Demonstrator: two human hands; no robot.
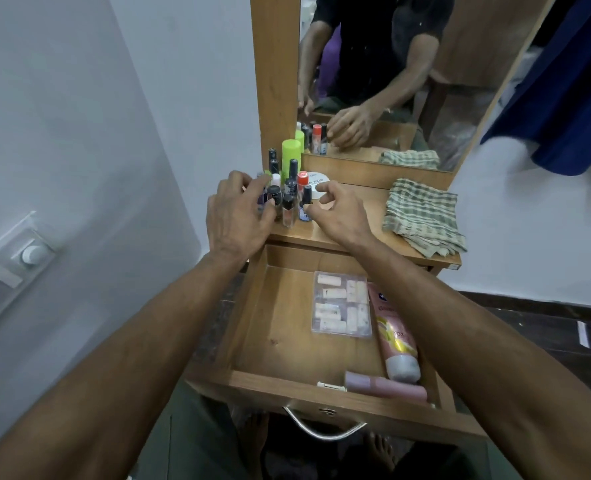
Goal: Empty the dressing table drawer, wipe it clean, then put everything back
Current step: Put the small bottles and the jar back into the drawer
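Bottles [288, 199] cluster on tabletop [352, 220] between both hands' fingers [252, 188], cloth [422, 216] right of them, open drawer [287, 327] nearer than the fingers holding case [341, 304] and tubes [396, 337].
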